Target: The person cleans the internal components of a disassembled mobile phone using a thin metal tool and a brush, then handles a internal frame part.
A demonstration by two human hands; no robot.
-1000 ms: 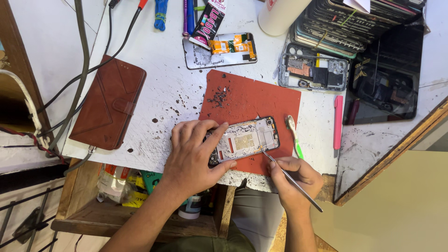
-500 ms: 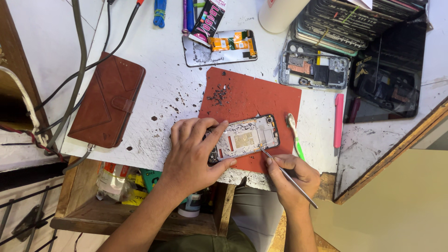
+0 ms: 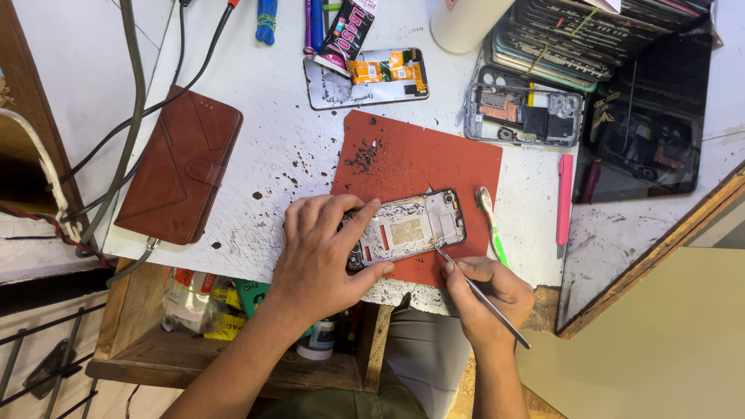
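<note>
An opened phone, its back cover off and its inner frame showing, lies on a red mat near the front edge of the white counter. The left hand covers the phone's left end, fingers curled over the top edge and thumb pressed along the bottom edge, clamping it flat against the mat. The right hand rests at the counter's front edge just right of the phone, its fingers pressed together around a thin metal tool held like a pen; the tool's tip touches the phone's lower right edge, and its other end sticks out past the hand toward the lower right.

Just right of the phone, a small green-handled tool lies partly on the mat. Dark specks are scattered on the mat's upper left area. Farther right, a pink pen-like tool lies on the counter. Behind the mat, a second phone frame with exposed parts lies beside a dark tablet, and a stack of flat phone parts sits above them. A phone panel with orange strips lies behind the mat's left corner, with a black-and-pink tube resting on it. A brown wallet case lies well to the left, beside several cables.
</note>
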